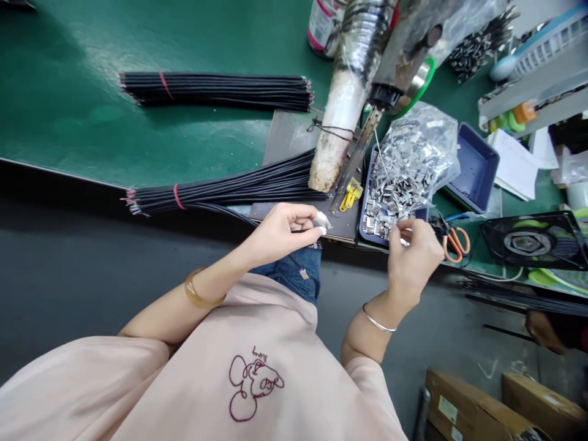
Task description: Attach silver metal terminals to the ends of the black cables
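Observation:
My left hand (287, 228) pinches a black cable (232, 211) near its end, with white coverings on the thumb and a fingertip. The cable runs back to a bundle of black cables (239, 179) tied with a red band. Below that hand hangs a cable end with a small metal connector (304, 274). My right hand (416, 254) is at the front edge of a blue tray (362, 228) of small metal connectors (402, 187). Its thumb and fingertips are together over the pieces; what lies between them is too small to make out.
A soldering iron (356, 162) and a wrapped white cylinder (335, 135) reach down over the dark board. Yellow clips (351, 195) lie beneath. Orange-handled scissors (456, 244), a black fan (533, 242) and a second blue tray (478, 165) are rightward. Another cable bundle (220, 90) lies behind.

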`<state>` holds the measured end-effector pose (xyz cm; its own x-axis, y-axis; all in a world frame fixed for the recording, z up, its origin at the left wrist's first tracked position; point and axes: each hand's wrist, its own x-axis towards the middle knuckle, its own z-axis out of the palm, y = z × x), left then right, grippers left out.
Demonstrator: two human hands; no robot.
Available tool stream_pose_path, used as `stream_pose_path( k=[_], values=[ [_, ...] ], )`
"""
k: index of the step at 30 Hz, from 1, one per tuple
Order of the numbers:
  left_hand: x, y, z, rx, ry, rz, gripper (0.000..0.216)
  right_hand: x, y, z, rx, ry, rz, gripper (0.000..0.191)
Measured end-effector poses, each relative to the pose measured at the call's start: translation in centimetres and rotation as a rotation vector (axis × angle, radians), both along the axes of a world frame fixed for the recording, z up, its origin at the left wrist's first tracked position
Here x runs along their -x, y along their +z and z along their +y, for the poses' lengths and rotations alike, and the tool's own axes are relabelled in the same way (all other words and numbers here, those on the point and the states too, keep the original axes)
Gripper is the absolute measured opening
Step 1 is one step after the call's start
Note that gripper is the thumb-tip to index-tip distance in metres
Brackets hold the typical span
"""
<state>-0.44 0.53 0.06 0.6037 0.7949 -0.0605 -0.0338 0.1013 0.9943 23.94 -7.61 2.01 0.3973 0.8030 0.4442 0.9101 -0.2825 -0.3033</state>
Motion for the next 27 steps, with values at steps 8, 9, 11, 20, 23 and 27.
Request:
stream_pose_path(
  k=[8,9,11,20,23,27],
  values=[
    [0.0,0.2,0.0,-0.028,0.007,-0.019,0.010,3.5,0.0,-0.1,-0.374,0.058,0.340,0.011],
    [0.0,0.2,-0.1,-0.028,0.021,-0.030,0.008,4.8,-0.3,-0.2,-0.380,0.120,0.469,0.012],
    [0.0,0.2,-0.2,-0.033,0.036,-0.047,0.007,7.0,-1.2,-0.3,-0.311,0.255,0.689,0.010],
    [0.4,-0.1,-0.4,-0.243,0.006,0.065,0.013,9.5,-1.8,0.0,-0.192,0.391,0.811,0.005],
    [0.5,0.0,-0.4,-0.288,-0.025,0.072,0.017,10.3,-1.9,0.0,-0.258,0.404,0.705,0.006],
    [0.7,0.1,-0.1,-0.087,-0.082,-0.033,0.020,11.2,-2.7,-0.1,-0.379,0.396,0.382,0.011]
  ],
)
